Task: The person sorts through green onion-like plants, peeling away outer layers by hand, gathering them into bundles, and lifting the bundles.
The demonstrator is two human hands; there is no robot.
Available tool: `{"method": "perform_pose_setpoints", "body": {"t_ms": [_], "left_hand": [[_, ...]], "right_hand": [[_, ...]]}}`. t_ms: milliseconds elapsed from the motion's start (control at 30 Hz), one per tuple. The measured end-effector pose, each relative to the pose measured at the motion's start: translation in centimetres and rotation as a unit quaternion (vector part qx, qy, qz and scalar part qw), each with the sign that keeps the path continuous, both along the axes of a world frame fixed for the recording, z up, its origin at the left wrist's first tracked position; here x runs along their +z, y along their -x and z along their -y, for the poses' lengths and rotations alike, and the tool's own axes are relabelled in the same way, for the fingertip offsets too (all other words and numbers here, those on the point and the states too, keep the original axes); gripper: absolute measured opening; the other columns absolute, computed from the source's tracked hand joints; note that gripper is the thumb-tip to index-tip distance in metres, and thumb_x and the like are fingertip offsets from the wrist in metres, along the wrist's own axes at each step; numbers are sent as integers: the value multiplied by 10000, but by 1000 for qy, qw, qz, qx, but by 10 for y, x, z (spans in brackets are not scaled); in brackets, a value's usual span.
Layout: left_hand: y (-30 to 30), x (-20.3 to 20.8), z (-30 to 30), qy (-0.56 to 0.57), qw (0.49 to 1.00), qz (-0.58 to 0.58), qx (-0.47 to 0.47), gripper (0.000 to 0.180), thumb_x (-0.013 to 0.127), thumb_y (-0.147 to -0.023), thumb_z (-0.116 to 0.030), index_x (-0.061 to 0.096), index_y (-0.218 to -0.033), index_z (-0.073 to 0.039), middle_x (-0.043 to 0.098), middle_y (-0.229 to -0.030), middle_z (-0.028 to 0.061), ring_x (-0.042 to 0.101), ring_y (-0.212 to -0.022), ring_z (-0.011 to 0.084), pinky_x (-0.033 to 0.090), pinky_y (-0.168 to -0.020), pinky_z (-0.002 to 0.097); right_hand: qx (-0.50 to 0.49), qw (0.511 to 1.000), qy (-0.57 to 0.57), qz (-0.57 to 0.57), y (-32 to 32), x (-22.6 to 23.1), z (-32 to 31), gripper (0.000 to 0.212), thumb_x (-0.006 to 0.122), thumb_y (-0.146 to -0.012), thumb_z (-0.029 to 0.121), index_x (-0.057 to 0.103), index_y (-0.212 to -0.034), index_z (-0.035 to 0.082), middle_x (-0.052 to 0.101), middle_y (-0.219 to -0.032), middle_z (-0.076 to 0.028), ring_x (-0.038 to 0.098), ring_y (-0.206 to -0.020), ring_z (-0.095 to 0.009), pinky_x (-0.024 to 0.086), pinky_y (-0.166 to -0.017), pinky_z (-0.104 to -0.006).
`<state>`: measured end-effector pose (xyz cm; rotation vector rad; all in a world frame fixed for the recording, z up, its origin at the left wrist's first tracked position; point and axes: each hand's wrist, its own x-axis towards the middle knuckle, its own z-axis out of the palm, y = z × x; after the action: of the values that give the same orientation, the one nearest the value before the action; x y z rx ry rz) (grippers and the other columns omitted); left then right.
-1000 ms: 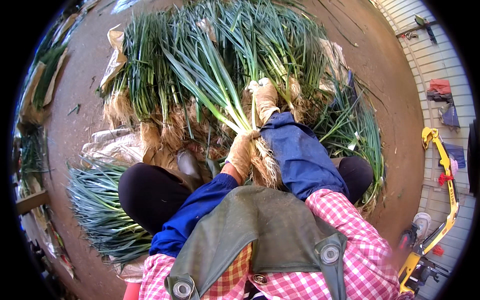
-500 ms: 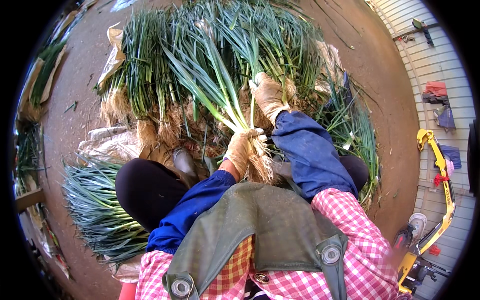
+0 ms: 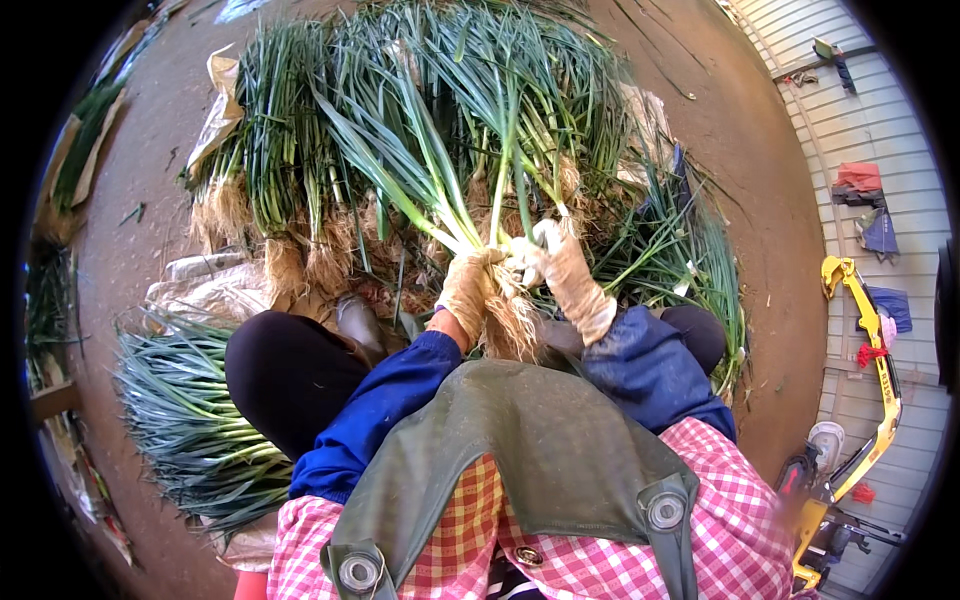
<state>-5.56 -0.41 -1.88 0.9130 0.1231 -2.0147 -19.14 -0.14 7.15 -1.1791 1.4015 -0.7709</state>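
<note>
In my gloved left hand (image 3: 466,290), closed around the pale stems, is a small bunch of green onions (image 3: 452,205). Their stringy roots (image 3: 511,325) hang down between my knees. My gloved right hand (image 3: 560,265) is closed beside it, fingers bent around the lower stem of a green onion close to the bunch. Long leaves from the held plants fan out away from me. Just beyond both hands lies a large pile of green onions (image 3: 285,130), roots toward me.
A second heap of green onions (image 3: 195,410) lies by my left knee, bases toward me. More loose ones (image 3: 705,285) spread at the right. Woven sacking (image 3: 215,290) lies on the brown ground (image 3: 135,265). A yellow toy-like excavator arm (image 3: 885,370) stands by the ribbed wall at far right.
My right hand has drawn back toward me from the pile, bringing a green onion to the bunch. My left hand has stayed nearly in place, still gripping the stems.
</note>
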Motion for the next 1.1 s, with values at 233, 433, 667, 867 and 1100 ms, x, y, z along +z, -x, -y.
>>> {"method": "perform_pose_setpoints", "body": {"t_ms": [233,433,667,867,1100], "left_hand": [[-18,7,-1,34,998,13,-58,165,558,-861,-76,590,-978,36,648,-785,171,644,-617,278,546,-507,366],[-16,16,0,37,995,-46,-76,201,564,-868,-107,598,-1020,19,668,-836,165,658,-660,260,533,-505,347],[-21,18,-6,63,979,-182,-64,278,512,-902,-130,588,-1109,40,676,-880,183,669,-706,288,570,-598,373],[-7,20,-1,55,989,-129,-42,286,534,-889,-119,578,-1100,69,673,-876,184,674,-736,306,579,-646,378],[3,-4,-1,31,996,-52,-63,157,604,-811,-6,584,-956,48,651,-745,150,636,-564,265,535,-489,370]], "right_hand": [[-22,950,31,311,6,70,-29,71,550,-906,86,483,-890,69,608,-809,-65,575,-637,-122,511,-579,-226],[-84,982,-69,153,36,21,32,218,490,-966,227,588,-970,32,607,-826,-57,552,-668,-124,488,-632,-258],[-3,941,-257,222,-13,-21,45,272,612,-912,299,637,-1070,79,582,-721,14,477,-489,-64,370,-396,-196],[42,989,-131,56,6,-56,79,229,698,-850,174,640,-1012,24,652,-780,-36,581,-620,-111,449,-531,-240],[55,992,-110,-34,14,-88,76,222,705,-858,207,636,-953,18,611,-695,-20,539,-542,-95,422,-473,-242]]}}
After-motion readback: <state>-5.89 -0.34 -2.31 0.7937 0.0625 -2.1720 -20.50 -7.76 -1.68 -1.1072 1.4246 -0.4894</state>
